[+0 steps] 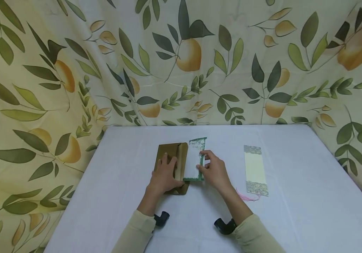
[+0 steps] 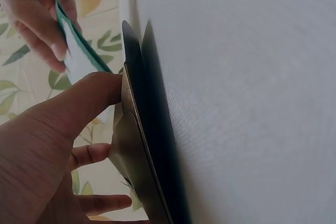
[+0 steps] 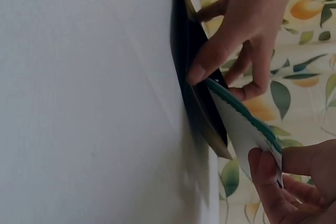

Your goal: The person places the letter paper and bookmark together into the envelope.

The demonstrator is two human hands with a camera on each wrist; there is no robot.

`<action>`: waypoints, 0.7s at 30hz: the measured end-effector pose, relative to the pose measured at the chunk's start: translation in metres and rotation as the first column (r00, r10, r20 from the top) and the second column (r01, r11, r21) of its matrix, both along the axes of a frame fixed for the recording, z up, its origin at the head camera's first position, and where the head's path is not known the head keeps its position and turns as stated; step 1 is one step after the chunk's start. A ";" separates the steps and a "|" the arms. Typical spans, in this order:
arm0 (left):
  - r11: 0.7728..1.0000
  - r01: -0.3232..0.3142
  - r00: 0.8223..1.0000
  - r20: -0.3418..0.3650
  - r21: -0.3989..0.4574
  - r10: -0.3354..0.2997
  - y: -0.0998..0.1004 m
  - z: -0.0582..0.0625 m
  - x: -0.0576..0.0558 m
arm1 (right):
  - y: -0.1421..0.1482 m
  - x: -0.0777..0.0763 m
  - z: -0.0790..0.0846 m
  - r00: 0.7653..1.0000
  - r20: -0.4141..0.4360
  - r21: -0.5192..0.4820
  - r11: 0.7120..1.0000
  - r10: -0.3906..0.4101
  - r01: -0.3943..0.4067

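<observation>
A brown-gold envelope (image 1: 182, 158) lies on the white table, its flap side facing up. My left hand (image 1: 163, 177) rests on it with spread fingers, and the thumb presses at its right edge, as the right wrist view shows. A white card with a green floral border (image 1: 194, 163) stands tilted at the envelope's right side; its left edge meets the envelope, and how much is inside I cannot tell. My right hand (image 1: 215, 172) pinches the card's right edge between thumb and fingers. In the left wrist view, the envelope (image 2: 134, 145) appears nearly edge-on.
To the right lies a cream bookmark (image 1: 255, 168) with patterned ends and a pink tassel (image 1: 248, 197). Black wrist cameras (image 1: 225, 226) sit on both wrists. A curtain with a fruit and leaf print (image 1: 190, 70) hangs behind the table (image 1: 310, 196) and at its left.
</observation>
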State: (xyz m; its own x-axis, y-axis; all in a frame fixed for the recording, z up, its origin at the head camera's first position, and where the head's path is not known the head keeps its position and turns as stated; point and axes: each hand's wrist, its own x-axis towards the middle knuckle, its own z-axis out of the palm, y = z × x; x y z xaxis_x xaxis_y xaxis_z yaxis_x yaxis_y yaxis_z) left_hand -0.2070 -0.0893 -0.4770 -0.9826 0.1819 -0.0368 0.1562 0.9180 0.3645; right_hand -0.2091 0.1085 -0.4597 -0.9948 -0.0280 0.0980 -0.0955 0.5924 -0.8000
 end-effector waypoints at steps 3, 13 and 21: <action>1.000 0.000 1.000 0.008 -0.006 0.000 0.001 0.000 -0.001 | -0.005 -0.002 -0.004 1.000 0.017 0.001 1.000 -0.003 0.003; 0.999 0.039 0.999 0.017 -0.032 -0.039 0.001 -0.001 -0.001 | -0.016 -0.002 -0.011 0.998 0.057 -0.019 0.999 0.028 -0.027; 1.000 0.029 0.999 0.039 -0.009 -0.028 0.000 -0.001 -0.002 | -0.025 -0.007 -0.017 0.996 0.058 -0.044 0.997 0.065 -0.063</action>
